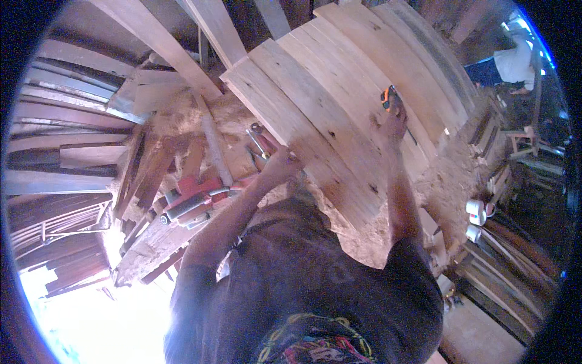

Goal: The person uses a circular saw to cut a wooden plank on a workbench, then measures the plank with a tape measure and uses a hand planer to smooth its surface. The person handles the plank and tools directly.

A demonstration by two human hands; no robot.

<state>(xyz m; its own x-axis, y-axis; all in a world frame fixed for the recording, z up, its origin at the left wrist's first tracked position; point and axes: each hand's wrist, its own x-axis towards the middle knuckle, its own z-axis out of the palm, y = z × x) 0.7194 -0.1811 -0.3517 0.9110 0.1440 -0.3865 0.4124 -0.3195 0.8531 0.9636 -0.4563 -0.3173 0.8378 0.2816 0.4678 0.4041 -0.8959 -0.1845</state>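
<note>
Several pale wooden boards [315, 100] lie side by side, forming a wide panel in front of me. In my right hand [393, 126], over the panel's right half, is an orange and black tape measure [388, 97]. My left hand [282, 165] is at the panel's near left edge, its fingers closed and touching or close to the wood. Whatever those fingers hold is too small to make out, and no drawn-out tape blade can be seen between the hands. Just beyond the left hand is a tool with a shiny metal shaft [259, 144].
A red and grey power tool [194, 203] rests on timber at the left. Sawdust [445, 182] lies around the panel. Planks [73, 127] are stacked at the far left. White containers [476, 213] stand at the right. Another person [509, 64] is at the far right.
</note>
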